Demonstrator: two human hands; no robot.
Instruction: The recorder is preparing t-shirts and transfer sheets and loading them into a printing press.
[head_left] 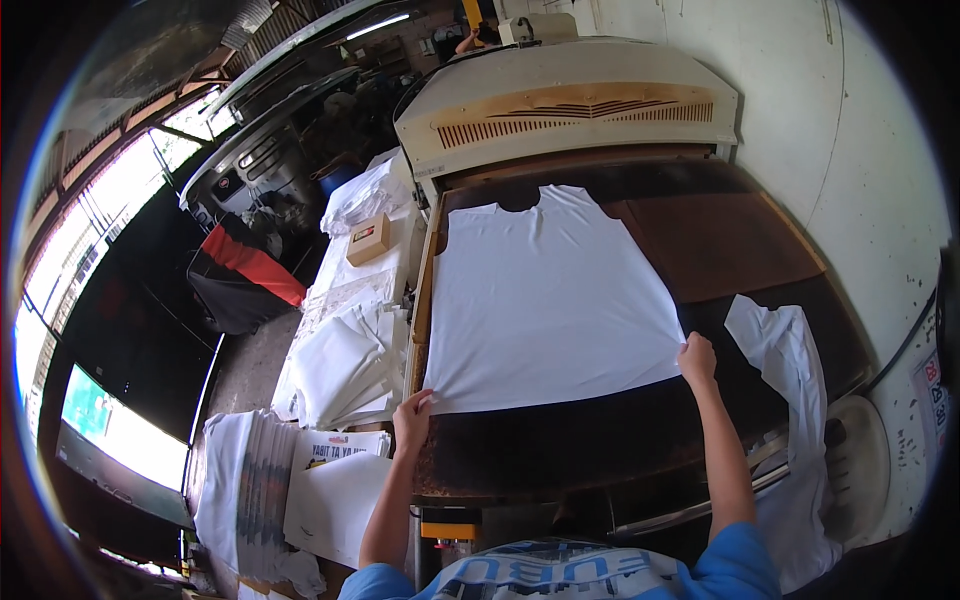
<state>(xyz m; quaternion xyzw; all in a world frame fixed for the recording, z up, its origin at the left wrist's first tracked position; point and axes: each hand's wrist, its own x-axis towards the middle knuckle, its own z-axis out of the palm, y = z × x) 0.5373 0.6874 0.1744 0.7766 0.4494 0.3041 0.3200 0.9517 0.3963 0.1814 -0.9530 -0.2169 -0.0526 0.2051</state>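
Observation:
A white sleeveless shirt panel lies spread on the dark belt of a large conveyor machine, its neckline pointing away from me. My left hand pinches the panel's near left corner. With closed fingers, my right hand grips the near right corner. The bottom edge stretches between both hands and looks nearly straight, with slight creases running out from each grip. My fingertips are partly hidden by the hands and cloth.
Beyond the belt stands the machine's beige vented hood. More white cloth hangs over the right side near a pale plastic chair. At left, a table holds white fabric piles and a small cardboard box. Stacked folded cloth sits nearer.

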